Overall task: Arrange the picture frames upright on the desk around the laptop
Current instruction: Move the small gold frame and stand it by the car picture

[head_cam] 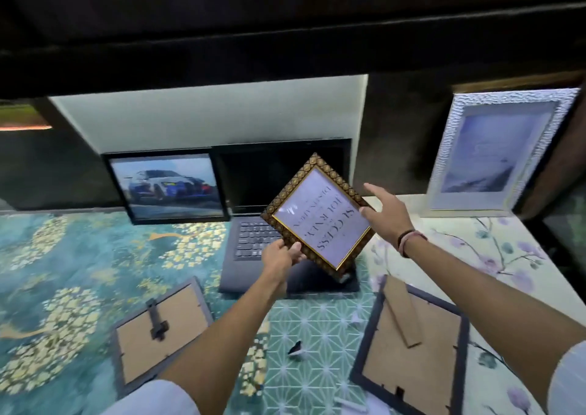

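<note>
Gold-patterned frame [318,216]: hanging tilted, print upside down, above the open laptop [253,243]. Left hand [283,255] is pinching its lower-left edge; right hand [385,213] is spreading open, thumb touching the right edge. Car-photo frame [166,188]: standing upright just left of the laptop screen. Silver textured frame [498,154]: standing upright, well to the right. Two dark frames, one at near left [158,332] and one at near right [415,345]: lying face down on the patterned surface [63,272], backs and stands showing.
</note>
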